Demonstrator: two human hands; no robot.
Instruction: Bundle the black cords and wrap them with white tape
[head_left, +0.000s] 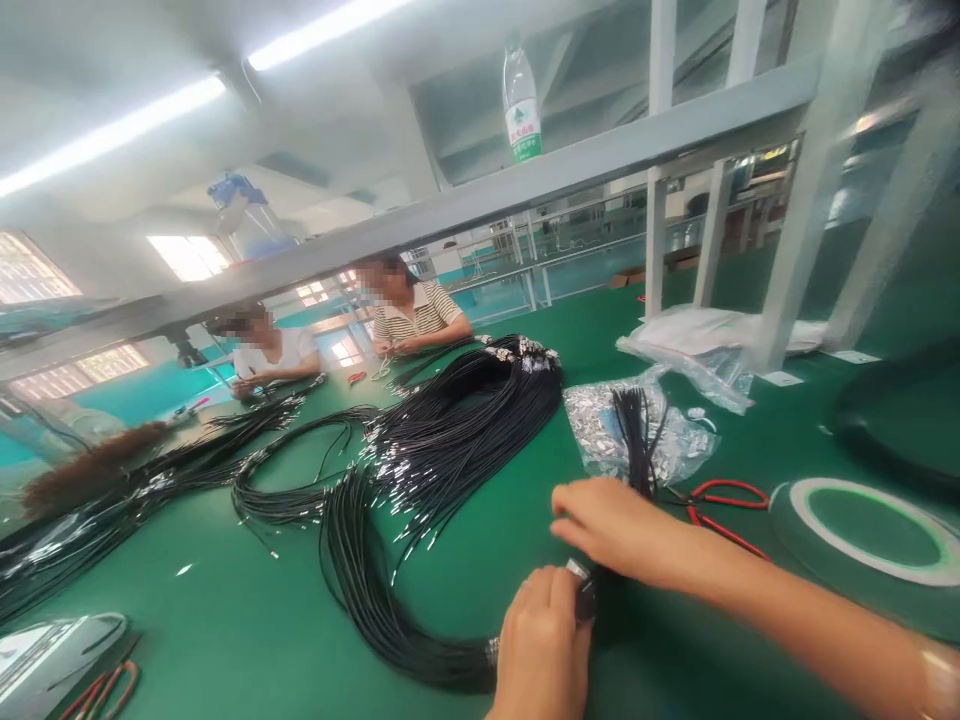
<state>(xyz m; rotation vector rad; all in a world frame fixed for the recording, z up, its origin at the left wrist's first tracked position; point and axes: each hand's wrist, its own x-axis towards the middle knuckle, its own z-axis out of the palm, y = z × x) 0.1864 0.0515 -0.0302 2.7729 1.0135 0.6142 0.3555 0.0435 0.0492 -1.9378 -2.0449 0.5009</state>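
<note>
My left hand (pixel 536 635) is closed, fingers wrapped round a dark bundle at the lower middle. A black piece with a silvery end (pixel 583 590) sticks out beside its index finger. My right hand (pixel 604 525) is just above and to the right, its fingers bent; what they hold, if anything, is hidden. A bunch of thin black cables (pixel 636 430) runs under the right hand and fans out beyond it. At the left hand's knuckles lies the silver-tipped end of a thick curved bundle of black cables (pixel 375 590).
A large pile of black cables (pixel 480 440) lies mid-table. Red-handled pliers (pixel 727 495), a white-rimmed reel (pixel 870 530) and a plastic bag of small metal parts (pixel 600 430) lie right. A bottle (pixel 521 110) stands on the grey rail (pixel 480 205). Two people sit opposite.
</note>
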